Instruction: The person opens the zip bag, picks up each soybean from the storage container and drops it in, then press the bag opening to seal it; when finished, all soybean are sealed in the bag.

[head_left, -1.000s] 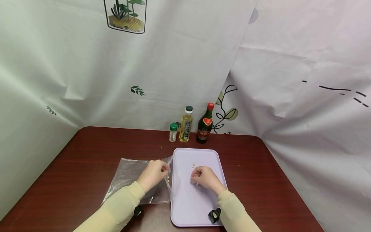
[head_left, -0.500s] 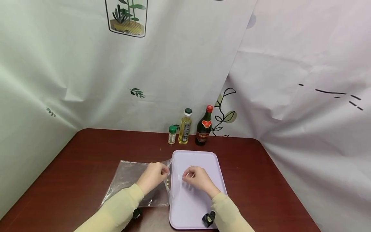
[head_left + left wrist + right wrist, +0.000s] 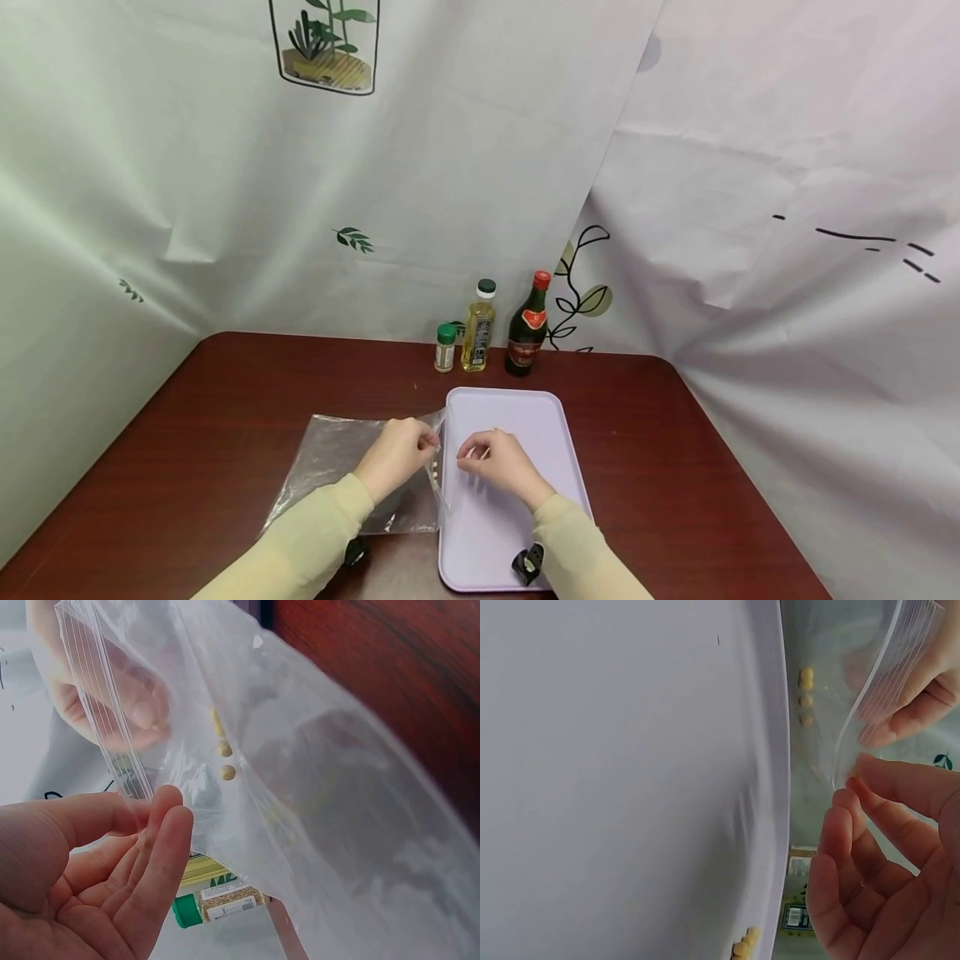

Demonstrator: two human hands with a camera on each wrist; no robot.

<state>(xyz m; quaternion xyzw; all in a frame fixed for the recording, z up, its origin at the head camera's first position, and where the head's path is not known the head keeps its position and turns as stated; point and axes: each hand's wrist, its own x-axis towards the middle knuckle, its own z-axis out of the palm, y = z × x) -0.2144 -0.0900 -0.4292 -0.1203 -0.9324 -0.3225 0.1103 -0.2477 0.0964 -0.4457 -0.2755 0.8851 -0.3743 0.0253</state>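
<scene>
My left hand pinches the open edge of a clear zip bag, which lies left of the lilac tray with its mouth lifted by the tray's left rim. Several round, yellow soybeans sit inside the bag in the left wrist view. My right hand is over the tray close to the bag's mouth. Its thumb and forefinger pinch a small yellow soybean, mostly covered by the fingertips. In the right wrist view, more soybeans lie on the tray near its edge.
Behind the tray stand a green-capped spice jar, a bottle of yellow oil and a dark green bottle with a red cap. A printed cloth hangs behind the dark red table.
My right hand has moved left across the tray with the soybean, nearer to the bag's mouth. My left hand keeps its pinch on the bag.
</scene>
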